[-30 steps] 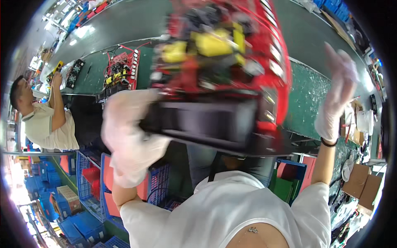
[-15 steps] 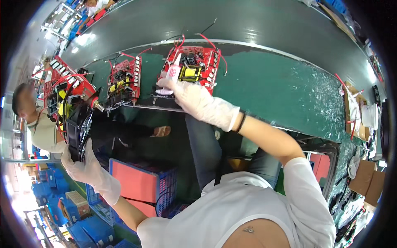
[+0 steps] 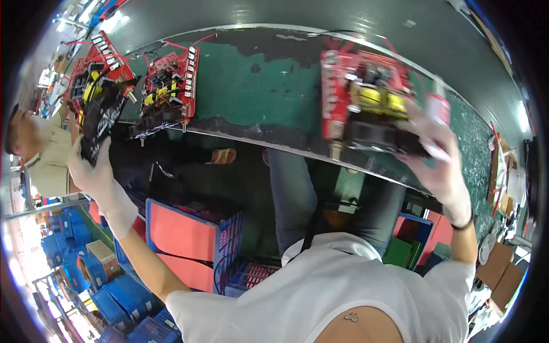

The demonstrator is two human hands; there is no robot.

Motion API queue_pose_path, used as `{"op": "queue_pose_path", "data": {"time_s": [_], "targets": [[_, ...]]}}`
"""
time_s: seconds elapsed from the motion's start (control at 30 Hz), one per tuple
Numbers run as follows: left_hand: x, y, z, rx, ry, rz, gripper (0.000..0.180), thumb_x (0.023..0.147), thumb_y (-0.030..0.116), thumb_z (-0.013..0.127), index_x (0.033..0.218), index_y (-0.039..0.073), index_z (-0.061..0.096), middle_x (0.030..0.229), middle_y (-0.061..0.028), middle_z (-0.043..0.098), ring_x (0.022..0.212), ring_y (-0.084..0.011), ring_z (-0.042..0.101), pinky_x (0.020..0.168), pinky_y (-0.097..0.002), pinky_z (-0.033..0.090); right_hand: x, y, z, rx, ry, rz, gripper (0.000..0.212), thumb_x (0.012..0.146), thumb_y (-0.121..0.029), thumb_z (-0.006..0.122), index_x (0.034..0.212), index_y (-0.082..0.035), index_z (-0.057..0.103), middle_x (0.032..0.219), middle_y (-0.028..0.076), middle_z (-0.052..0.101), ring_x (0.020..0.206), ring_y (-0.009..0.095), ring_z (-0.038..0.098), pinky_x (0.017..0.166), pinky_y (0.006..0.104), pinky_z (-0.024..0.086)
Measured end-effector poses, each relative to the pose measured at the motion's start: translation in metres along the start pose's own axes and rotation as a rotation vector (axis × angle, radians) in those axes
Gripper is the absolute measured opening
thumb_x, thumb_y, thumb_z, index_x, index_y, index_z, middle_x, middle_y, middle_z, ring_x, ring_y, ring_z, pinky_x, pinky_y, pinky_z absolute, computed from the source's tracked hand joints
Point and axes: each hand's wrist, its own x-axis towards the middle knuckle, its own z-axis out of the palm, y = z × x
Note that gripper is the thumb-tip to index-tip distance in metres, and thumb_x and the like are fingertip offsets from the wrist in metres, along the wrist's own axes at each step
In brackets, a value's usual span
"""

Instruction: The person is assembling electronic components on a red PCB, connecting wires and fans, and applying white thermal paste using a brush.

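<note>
A: What does the left hand (image 3: 97, 177) hold?
B: The gloved left hand pinches the lower end of a black panel (image 3: 103, 123) between thumb and fingers. The panel is the near side of the left board (image 3: 94, 86), a red circuit assembly tilted at the left, near a co-worker (image 3: 48, 154).
A: And the right hand (image 3: 432, 151)?
B: Its grip is closed around a white bottle (image 3: 439, 108) with a red label, beside the black end of the blurred right board (image 3: 372, 94). Whether it also pinches that board, one cannot tell.
A: What lies between?
B: The middle board (image 3: 168, 91), also red with yellow parts, rests at the near edge of the green bench (image 3: 246, 94).
</note>
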Motion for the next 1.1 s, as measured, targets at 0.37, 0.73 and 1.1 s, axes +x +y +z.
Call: {"op": "queue_pose_path", "data": {"time_s": [0.37, 0.73, 1.1], "targets": [[0.049, -0.125, 0.150, 0.234, -0.358, 0.186, 0.050, 0.071, 0.036, 0.073, 0.104, 0.000, 0.062, 0.094, -0.0180, 0.063, 0.089, -0.0351, 0.058, 0.081, -0.0384, 0.044, -0.108, 0.013, -0.040, -0.095, 0.187, 0.427, 0.038, 0.063, 0.008, 0.071, 0.093, -0.004, 0.052, 0.128, 0.024, 0.048, 0.129, 0.037, 0.035, 0.104, 0.0471, 0.024], [0.033, -0.187, 0.181, 0.052, -0.767, -0.053, 0.046, 0.082, 0.020, 0.061, 0.117, -0.008, 0.051, 0.113, -0.0175, 0.057, 0.100, -0.0252, 0.054, 0.092, -0.0314, 0.038, -0.109, -0.012, -0.023, 0.423, 0.205, 0.484, 0.044, 0.071, 0.009, 0.063, 0.109, -0.009, 0.052, 0.139, 0.021, 0.034, 0.120, 0.031, 0.044, 0.095, 0.0388, 0.036], [-0.029, 0.243, -0.016, -0.822, -0.727, -0.067, 0.027, 0.079, -0.002, 0.051, 0.104, -0.005, 0.060, 0.097, -0.0108, 0.058, 0.094, -0.0195, 0.054, 0.086, -0.0294, 0.041, -0.139, -0.020, -0.046, 0.080, 0.374, 0.288, 0.051, 0.063, 0.015, 0.070, 0.102, -0.009, 0.046, 0.131, 0.029, 0.041, 0.122, 0.037, 0.044, 0.089, 0.0425, 0.045]]}}
